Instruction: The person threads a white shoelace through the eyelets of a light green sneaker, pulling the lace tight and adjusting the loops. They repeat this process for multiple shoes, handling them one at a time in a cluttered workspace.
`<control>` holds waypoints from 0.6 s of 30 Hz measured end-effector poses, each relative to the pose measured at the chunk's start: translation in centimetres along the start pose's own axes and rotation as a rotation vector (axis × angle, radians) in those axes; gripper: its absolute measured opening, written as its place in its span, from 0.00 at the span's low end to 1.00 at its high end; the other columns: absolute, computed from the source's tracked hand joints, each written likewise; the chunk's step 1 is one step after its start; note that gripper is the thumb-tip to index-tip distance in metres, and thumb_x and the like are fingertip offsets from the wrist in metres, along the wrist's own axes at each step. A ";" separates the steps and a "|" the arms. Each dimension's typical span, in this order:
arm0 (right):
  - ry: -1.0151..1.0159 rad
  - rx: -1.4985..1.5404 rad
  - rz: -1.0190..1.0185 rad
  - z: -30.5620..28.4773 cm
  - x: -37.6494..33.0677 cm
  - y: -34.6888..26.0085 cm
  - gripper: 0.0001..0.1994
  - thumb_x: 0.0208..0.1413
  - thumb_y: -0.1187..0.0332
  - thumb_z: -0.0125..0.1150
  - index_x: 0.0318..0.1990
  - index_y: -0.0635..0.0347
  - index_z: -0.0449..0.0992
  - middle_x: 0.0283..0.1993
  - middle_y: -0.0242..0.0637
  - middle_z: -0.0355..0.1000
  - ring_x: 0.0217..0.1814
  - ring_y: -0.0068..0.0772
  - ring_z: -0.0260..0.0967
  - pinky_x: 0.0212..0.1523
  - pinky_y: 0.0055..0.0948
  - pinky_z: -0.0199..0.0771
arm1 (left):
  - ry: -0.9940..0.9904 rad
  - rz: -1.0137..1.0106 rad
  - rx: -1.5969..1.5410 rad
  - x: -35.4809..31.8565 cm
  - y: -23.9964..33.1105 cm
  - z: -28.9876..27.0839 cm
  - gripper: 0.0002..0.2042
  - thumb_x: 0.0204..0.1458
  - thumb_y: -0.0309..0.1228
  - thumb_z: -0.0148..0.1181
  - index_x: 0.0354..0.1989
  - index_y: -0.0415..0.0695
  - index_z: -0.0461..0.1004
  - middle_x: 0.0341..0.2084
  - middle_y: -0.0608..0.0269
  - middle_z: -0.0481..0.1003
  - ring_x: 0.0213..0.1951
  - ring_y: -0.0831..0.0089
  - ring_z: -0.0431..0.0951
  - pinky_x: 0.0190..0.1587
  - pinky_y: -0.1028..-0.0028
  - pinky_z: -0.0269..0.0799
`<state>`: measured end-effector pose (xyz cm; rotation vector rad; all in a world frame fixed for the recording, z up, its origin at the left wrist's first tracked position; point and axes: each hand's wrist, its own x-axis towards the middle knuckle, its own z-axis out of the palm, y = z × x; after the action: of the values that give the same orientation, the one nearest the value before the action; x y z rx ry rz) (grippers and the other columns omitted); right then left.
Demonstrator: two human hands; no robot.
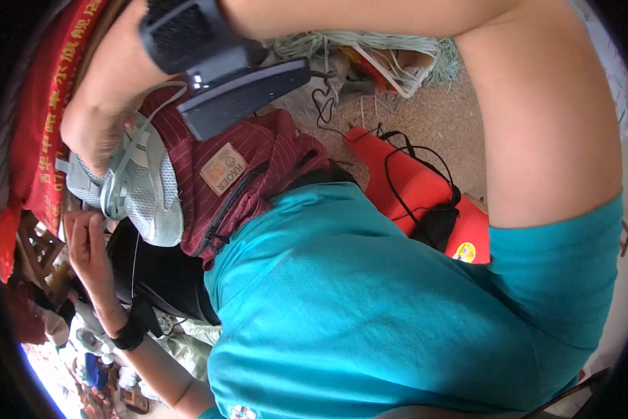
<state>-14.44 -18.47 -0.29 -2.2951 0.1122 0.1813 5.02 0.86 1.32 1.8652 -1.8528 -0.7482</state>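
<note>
Gripping pale sneaker [154,192] | my right hand [99,129] curled over it | left hand [89,243] was half-closed beside it, hold unclear

R hand [101,129], most fingertips hidden, covers pt. of gray shoe [143,185]; blk wrist device [244,101] blocks pt. of maroon cloth [275,143]. R forearm [342,15] cropped at top edge; bkgd clutter [101,377], lower L, too sm. to ID.

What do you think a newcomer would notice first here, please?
Probably the teal shirt, filling the centre and lower right. Next, the pale shoe at left, with the right hand on it. The red object above the shirt, right of centre, also stands out.
</note>
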 end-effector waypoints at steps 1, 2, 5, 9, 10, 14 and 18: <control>0.000 0.014 0.008 0.0 0.2 0.1 0.15 0.52 0.58 0.57 0.35 0.61 0.81 0.34 0.45 0.77 0.36 0.44 0.75 0.37 0.40 0.73 | -0.012 -0.021 0.020 0.1 0.4 0.0 0.04 0.58 0.24 0.54 0.32 0.35 0.71 0.31 0.63 0.66 0.36 0.73 0.66 0.42 0.77 0.62; 0.001 0.023 0.016 0.2 0.2 0.2 0.15 0.52 0.58 0.57 0.34 0.61 0.81 0.34 0.45 0.77 0.35 0.44 0.75 0.37 0.40 0.73 | -0.024 -0.041 0.041 0.2 1.1 0.0 0.04 0.58 0.23 0.55 0.32 0.35 0.71 0.31 0.63 0.65 0.36 0.73 0.65 0.43 0.77 0.61; 0.000 0.050 0.030 0.6 0.5 0.4 0.14 0.50 0.59 0.58 0.33 0.60 0.81 0.32 0.45 0.77 0.34 0.44 0.75 0.36 0.40 0.74 | -0.079 -0.122 -0.007 0.1 1.5 -0.1 0.04 0.58 0.23 0.54 0.33 0.34 0.71 0.33 0.65 0.65 0.37 0.76 0.64 0.43 0.79 0.60; 0.013 0.062 0.063 0.7 0.7 0.4 0.12 0.47 0.61 0.58 0.32 0.60 0.81 0.31 0.44 0.77 0.33 0.44 0.76 0.34 0.41 0.74 | -0.004 -0.260 -0.259 0.0 1.3 0.7 0.05 0.59 0.25 0.54 0.35 0.36 0.71 0.34 0.68 0.65 0.37 0.80 0.63 0.44 0.79 0.59; 0.006 0.070 0.053 0.9 1.3 0.4 0.12 0.47 0.62 0.58 0.32 0.60 0.80 0.30 0.44 0.77 0.33 0.44 0.76 0.34 0.41 0.74 | 0.090 -0.280 -0.295 -0.6 1.7 1.7 0.05 0.59 0.26 0.54 0.34 0.36 0.72 0.34 0.68 0.65 0.37 0.80 0.63 0.44 0.79 0.59; 0.048 0.058 0.067 0.5 1.1 -0.2 0.11 0.44 0.64 0.58 0.31 0.59 0.80 0.28 0.44 0.77 0.31 0.44 0.76 0.32 0.41 0.74 | 0.296 -0.284 -0.643 -1.6 1.4 3.3 0.06 0.62 0.28 0.52 0.38 0.38 0.74 0.34 0.70 0.69 0.37 0.81 0.66 0.46 0.80 0.60; 0.350 -0.239 -0.095 1.7 -0.2 -1.3 0.07 0.41 0.67 0.57 0.26 0.59 0.78 0.27 0.44 0.75 0.31 0.48 0.74 0.33 0.44 0.73 | 0.452 -0.274 -0.758 -2.1 5.1 3.6 0.06 0.60 0.26 0.53 0.34 0.36 0.74 0.36 0.66 0.70 0.40 0.78 0.69 0.49 0.78 0.62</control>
<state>-14.58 -16.33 -0.46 -2.5446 0.1673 -0.2723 -1.18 3.12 1.90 1.5968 -0.8660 -0.8670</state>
